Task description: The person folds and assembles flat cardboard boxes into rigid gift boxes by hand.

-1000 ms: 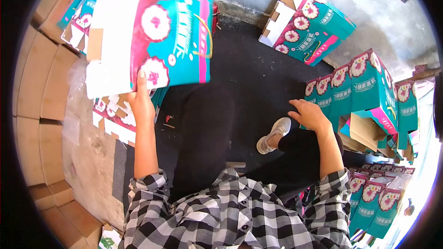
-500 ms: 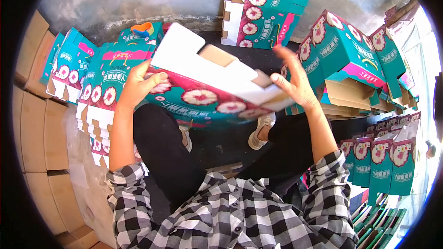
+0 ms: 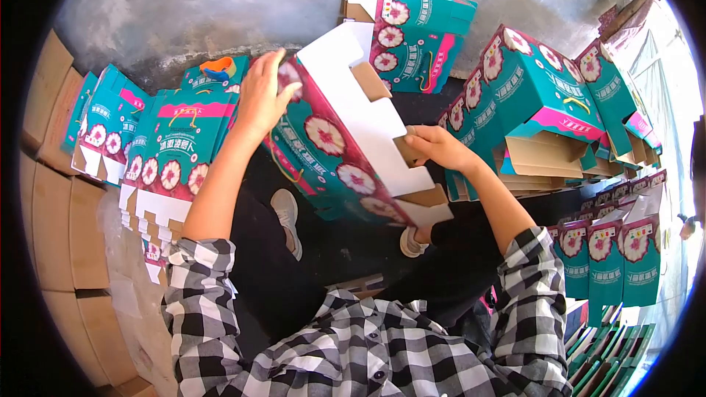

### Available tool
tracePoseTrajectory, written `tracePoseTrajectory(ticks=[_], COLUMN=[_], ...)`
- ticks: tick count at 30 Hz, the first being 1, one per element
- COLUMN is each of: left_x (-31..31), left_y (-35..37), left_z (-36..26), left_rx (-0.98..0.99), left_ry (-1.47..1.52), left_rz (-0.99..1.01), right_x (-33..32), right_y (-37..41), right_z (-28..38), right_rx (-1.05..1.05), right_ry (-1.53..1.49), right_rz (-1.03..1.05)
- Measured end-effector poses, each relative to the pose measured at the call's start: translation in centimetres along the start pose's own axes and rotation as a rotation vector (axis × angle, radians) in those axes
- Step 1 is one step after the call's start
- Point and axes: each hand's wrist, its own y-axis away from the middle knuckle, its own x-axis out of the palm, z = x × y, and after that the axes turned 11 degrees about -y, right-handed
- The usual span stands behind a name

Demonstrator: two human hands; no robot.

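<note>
A teal and maroon printed carton [image 3: 323, 136] is tilted in front of me above my knees. Its white flaps [image 3: 342, 66] and notched, brown-lined tabs face up and to the right. My left hand [image 3: 265, 99] lies along the carton's left end, fingers stretched out and thumb apart. With thumb and fingers, my right hand [image 3: 441, 148] pinches a tab on the flap side; the fingertips are partly hidden inside the opening.
Flat printed cartons [image 3: 173, 147] are stacked at my left, near an orange and blue tape roll [image 3: 219, 68]. Another flat carton [image 3: 423, 40] leans on the wall. Formed cartons [image 3: 548, 81] stand at the right, above rows of more cartons [image 3: 607, 250]. Brown boxes [image 3: 51, 213] line the far left.
The carton has turned, its right end swinging down towards me. My left hand has risen and its fingers have straightened. My right hand has come down and in, onto the flaps.
</note>
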Motion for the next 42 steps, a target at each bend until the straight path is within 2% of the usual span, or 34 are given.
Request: tracePoseTrajectory(ticks=[1, 2, 4, 6, 8, 10, 12, 15, 19, 22, 23, 26, 27, 30, 31, 35, 38, 39, 42], left_x=[-0.6, -1.2, -2.9, -4.2, -3.9, -3.0, -2.5, 0.4, 1.7, 0.7, -0.4, -4.2, -3.5, -3.8, -3.8, -4.3, -4.0, -3.9, -3.5], left_y=[0.4, 0.8, 1.5, 2.7, 4.5, 5.9, 6.3, 7.9, 9.4, 9.7, 9.8, 10.8, 12.7, 15.0, 14.8, 14.0, 13.5, 13.2, 12.7], left_z=[-1.0, -2.2, -4.5, -7.3, -9.5, -11.2, -12.5, -13.6, -13.6, -12.8, -12.7, -12.3, -11.5, -10.4, -10.6, -10.3, -9.9, -10.0, -10.0], left_rx=[-0.087, -0.058, 0.036, 0.116, 0.112, 0.072, -0.106, -0.249, -0.328, -0.302, -0.277, -0.217, -0.052, 0.048, 0.021, 0.086, 0.118, 0.113, 0.15], left_ry=[-0.037, 0.002, 0.29, 0.334, 0.28, 0.23, 0.386, 0.497, 0.616, 0.544, 0.493, 0.385, 0.336, 0.337, 0.33, 0.3, 0.263, 0.265, 0.298], left_rz=[0.078, 0.074, 0.369, 0.764, 0.994, 0.974, 0.889, 0.733, 0.592, 0.543, 0.518, 0.689, 0.537, 0.687, 0.689, 0.686, 0.681, 0.687, 0.691], right_x=[0.3, 0.6, 0.6, 0.7, 1.2, 1.5, 1.9, 1.9, 0.5, -1.3, -2.1, -5.1, -5.7, -5.5, -5.3, -5.6, -4.9, -4.5, -4.2], right_y=[-0.2, -0.4, -1.4, -2.4, -2.9, -3.3, -3.3, -3.6, -4.2, -4.5, -4.9, -5.4, -5.4, -5.9, -6.2, -7.5, -7.9, -8.5, -9.7], right_z=[0.3, 0.5, -0.6, -1.4, -1.9, -1.8, -1.3, -1.2, -1.9, -2.2, -2.8, -3.6, -3.7, -4.7, -5.0, -4.3, -3.5, -3.9, -2.1], right_rx=[0.013, 0.025, -0.035, -0.063, -0.051, -0.008, -0.011, -0.025, -0.05, -0.143, -0.21, -0.235, -0.22, -0.14, -0.191, -0.063, -0.087, -0.223, -0.792], right_ry=[-0.019, -0.038, -0.077, -0.129, -0.203, -0.292, -0.32, -0.275, -0.217, -0.221, -0.226, -0.145, -0.075, 0.065, 0.052, 0.231, 0.821, 0.975, 1.516], right_rz=[-0.001, -0.001, 0.007, -0.042, -0.142, -0.165, -0.187, -0.212, -0.271, -0.39, -0.495, -0.678, -0.751, -0.795, -0.776, -0.663, -0.752, -0.859, -0.904])
